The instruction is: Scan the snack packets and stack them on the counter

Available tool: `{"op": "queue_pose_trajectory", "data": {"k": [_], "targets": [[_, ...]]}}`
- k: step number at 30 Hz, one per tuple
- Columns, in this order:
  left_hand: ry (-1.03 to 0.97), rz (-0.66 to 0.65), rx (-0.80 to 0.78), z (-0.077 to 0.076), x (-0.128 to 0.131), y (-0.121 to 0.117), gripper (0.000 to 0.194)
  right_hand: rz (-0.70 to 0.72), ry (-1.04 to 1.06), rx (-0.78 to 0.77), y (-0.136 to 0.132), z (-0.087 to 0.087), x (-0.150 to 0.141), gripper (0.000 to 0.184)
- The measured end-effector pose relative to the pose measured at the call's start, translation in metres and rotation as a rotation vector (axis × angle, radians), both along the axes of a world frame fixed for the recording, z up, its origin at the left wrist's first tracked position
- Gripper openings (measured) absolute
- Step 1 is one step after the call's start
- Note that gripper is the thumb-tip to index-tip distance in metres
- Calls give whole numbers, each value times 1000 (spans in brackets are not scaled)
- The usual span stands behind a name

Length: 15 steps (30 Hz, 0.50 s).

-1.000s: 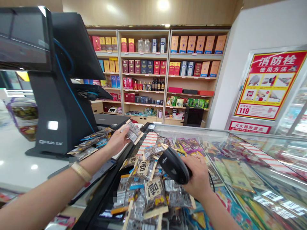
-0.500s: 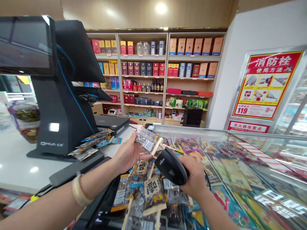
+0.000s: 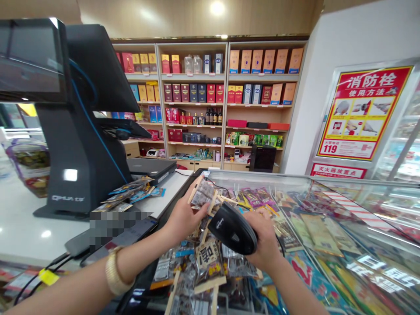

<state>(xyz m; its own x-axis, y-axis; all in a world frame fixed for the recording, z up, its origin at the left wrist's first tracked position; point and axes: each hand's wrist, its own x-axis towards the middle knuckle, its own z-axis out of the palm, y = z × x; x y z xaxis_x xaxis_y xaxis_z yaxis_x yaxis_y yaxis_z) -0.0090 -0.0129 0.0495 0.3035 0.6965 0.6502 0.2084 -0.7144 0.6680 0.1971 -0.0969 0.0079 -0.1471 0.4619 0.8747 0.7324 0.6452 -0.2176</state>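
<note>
1. Okay, so the black scanner [image 3: 232, 228] sits over the loose pile of packets [image 3: 208, 264], in the right hand [image 3: 266, 240]. Its long axis runs on a slant, nose toward upper left and the back end at lower right, so it's basically facing the snack packet [image 3: 203, 194].
2. That snack packet is up at the far end of the pile. Long axis goes roughly sideways, right end dipping a bit, pale crimped strips at both ends. Scanner nose is right near the lower right end; can't tell if they touch.
3. Left hand [image 3: 185, 218]: grip is closed on the snack packet, thumb on the near side, the other fingers mostly hidden behind it. Opening looks pretty narrow.
4. Right hand: grip is wrapped around the scanner, closed on it, though the handle itself is hidden.
5. Off to the left, the register [image 3: 78, 144] stands on the white surface [image 3: 22, 227], with a smaller stack of packets [image 3: 129, 192] just beside its base. Glass display case [image 3: 341, 210] is over on the right.
</note>
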Motion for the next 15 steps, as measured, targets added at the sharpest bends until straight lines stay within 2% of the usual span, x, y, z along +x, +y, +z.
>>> {"op": "queue_pose_trajectory", "data": {"k": [3, 6, 10, 12, 15], "targets": [[94, 32, 85, -3, 0, 2, 65, -4, -10, -13, 0, 1, -2, 4], [128, 59, 145, -5, -2, 4, 62, -24, 7, 4, 0, 1, 0, 8], [180, 91, 325, -1, -8, 7, 52, -121, 85, 150, 2, 0, 9, 13], [295, 37, 388, 0, -13, 9, 48, -168, 135, 208, 3, -1, 15, 12], [578, -111, 352, -5, -17, 12, 47, -212, 159, 217, 5, -3, 19, 10]]}}
